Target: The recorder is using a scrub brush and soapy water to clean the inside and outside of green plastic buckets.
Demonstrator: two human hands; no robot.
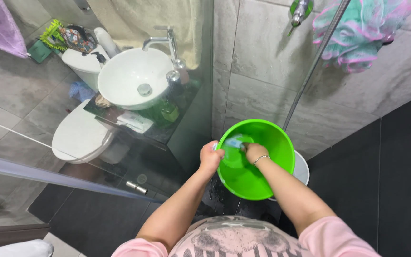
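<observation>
Head view: your shower stall.
Left hand (210,158): grip clamped on green basin (262,181) rim, steadying it.
Right hand (255,152): grip closed on blue scrubber (234,143), pressed inside.

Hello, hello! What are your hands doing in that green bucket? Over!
Left hand gripping green bucket rim. Right hand inside, pressing a pale blue cloth. Shower hose hangs just behind, clear of both hands.
</observation>
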